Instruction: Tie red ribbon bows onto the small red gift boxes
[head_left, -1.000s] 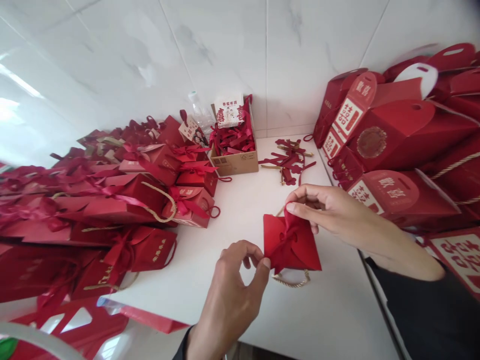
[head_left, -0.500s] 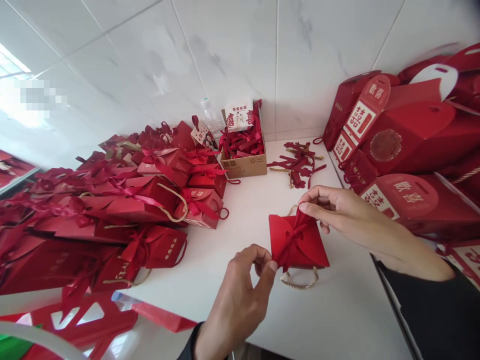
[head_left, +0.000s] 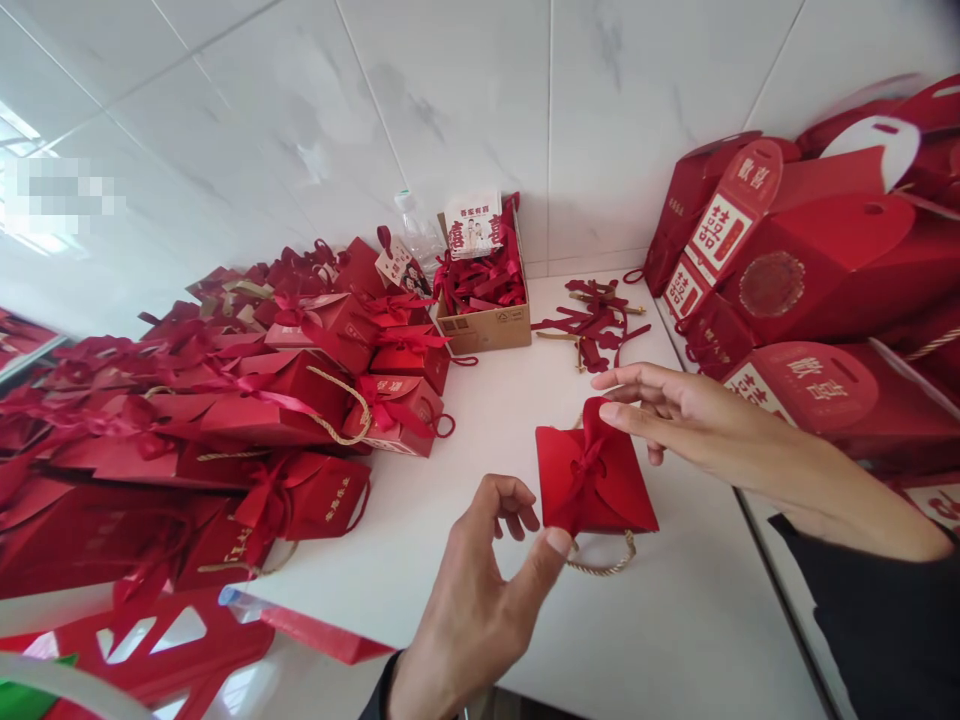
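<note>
Red card forms the small, flat-topped box point(head_left: 626, 495) lying on the white tabletop point(head_left: 660, 620) between the two hands, a dark red satin ribbon point(head_left: 591, 458) threaded and knotted across its upper face. That face points up, with a twisted gold rope handle point(head_left: 604, 568) curving out at the near edge; I cannot tell the box's long axis, but the ribbon runs from near left to far right. The left hand point(head_left: 484, 600) has its thumb at the ribbon's near end, fingers curled well apart from it. The right hand point(head_left: 675, 412) has its thumb against the far loop, index finger spread away; whether hidden fingers pinch the loop, I cannot tell. The hands probably sit at opposite ends so each can reach one side of the knot. Farther off stand an open brown cardboard carton point(head_left: 487, 332) and a heap of dark red cords point(head_left: 596, 322), perhaps kept within reach.
</note>
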